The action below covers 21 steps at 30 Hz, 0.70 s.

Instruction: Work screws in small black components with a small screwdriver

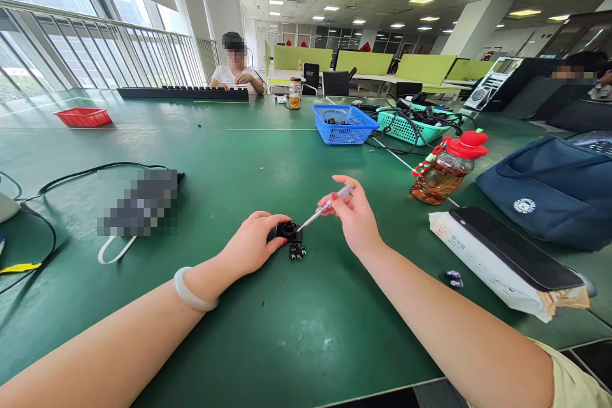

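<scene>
My left hand [253, 242] rests on the green table [268, 331] with its fingers closed on a small black square part [289, 231]. My right hand [352, 213] pinches a thin clear-handled screwdriver [324, 207], whose metal tip touches the top of the black part. A second small black piece [297, 252] with prongs lies on the table just in front of the held part.
A tilted bottle with a red lid [447, 169], a dark blue bag [549, 188] and a white packet under a black slab [507, 255] lie at right. Blue basket [344, 123], teal basket [411, 127], red tray [83, 116] farther off. Cables at left. A person sits at the far end.
</scene>
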Tool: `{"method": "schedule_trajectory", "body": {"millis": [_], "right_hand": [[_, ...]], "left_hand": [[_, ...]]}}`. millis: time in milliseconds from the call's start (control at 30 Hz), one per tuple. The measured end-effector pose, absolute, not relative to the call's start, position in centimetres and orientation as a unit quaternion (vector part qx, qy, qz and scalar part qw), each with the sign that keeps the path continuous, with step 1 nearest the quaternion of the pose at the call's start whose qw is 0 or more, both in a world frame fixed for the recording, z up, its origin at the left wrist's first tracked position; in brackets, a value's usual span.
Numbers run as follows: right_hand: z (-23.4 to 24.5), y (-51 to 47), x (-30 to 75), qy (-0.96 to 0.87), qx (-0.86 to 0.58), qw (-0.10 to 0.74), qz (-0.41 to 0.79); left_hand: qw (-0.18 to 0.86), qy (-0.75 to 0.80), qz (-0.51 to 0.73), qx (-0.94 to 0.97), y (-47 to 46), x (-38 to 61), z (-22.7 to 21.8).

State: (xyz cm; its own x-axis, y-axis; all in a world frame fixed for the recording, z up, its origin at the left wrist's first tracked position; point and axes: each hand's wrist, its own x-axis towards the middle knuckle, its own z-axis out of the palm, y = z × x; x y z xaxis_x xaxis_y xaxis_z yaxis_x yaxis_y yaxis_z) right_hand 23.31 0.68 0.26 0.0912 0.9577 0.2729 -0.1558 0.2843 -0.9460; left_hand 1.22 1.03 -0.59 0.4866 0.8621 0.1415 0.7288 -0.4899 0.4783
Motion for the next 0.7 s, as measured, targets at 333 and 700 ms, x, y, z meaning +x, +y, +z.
{"method": "schedule_trajectory", "body": {"millis": [333, 700], "right_hand": [[0.9, -1.6, 22.4, -0.591, -0.333, 0.604, 0.418], [0.3, -1.6, 21.9, -0.723, -0.339, 0.500, 0.336]], "left_hand": [[0.170, 0.462, 0.194, 0.849, 0.9, 1.2, -0.6], [0.172, 0.452, 0.193, 0.854, 0.7, 1.4, -0.3]]}}
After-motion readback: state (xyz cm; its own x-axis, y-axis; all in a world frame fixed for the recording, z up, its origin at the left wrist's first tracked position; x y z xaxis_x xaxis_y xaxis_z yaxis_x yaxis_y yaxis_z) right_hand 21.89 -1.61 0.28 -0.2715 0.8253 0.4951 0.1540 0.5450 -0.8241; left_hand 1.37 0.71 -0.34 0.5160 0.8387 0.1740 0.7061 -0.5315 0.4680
